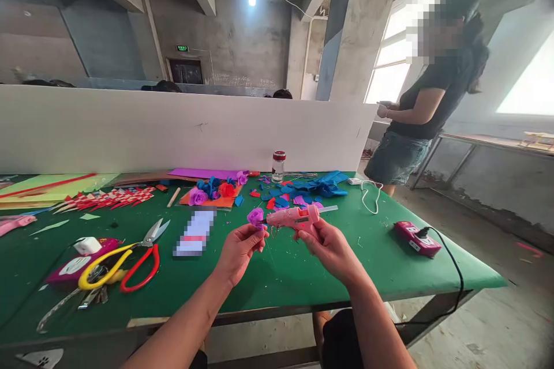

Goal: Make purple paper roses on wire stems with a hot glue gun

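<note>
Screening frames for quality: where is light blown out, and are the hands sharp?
Head view: the bright windows at right are blown out; small ceiling lamp flares; left hand holding small purple paper flower and right hand holding pink plastic glue gun are sharp.

The left hand [238, 251] and right hand [329, 247] are viewed closely from head height, forward and downward (one view).

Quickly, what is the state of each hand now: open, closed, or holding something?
Left hand: closed, holding a purple flower.
Right hand: closed, holding a pink glue gun.
</note>
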`<state>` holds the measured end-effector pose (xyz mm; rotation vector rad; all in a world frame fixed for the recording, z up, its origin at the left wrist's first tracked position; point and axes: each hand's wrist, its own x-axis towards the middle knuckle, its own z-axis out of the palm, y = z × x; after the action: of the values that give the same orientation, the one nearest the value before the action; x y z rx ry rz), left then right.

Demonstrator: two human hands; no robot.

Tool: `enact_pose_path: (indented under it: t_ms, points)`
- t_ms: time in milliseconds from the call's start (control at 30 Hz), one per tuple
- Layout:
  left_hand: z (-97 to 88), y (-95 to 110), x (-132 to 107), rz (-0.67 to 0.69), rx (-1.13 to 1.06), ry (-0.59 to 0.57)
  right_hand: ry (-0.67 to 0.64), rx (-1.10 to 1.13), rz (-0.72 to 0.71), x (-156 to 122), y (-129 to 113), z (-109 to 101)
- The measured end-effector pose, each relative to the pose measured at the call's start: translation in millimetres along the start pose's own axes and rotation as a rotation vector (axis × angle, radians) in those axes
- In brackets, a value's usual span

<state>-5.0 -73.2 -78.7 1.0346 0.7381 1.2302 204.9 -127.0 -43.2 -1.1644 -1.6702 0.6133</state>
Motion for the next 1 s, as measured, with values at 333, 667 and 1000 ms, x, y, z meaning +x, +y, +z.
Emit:
enact_pose_path:
  t_ms: [333, 667, 1000]
  points:
    - [-4.6, -4, 3, -0.007, -0.048, 0.021, -0.049, -0.045, 0.012, -3, 7, -5]
    - [-2.0, -2, 1, -0.010, -0.036, 0.030, -0.029, -0.090, 0.014, -1, 12, -1]
    - [-1.2, -2, 1, -0.009, -0.025, 0.026, -0.025, -0.087, 0.004, -2, 16, -1]
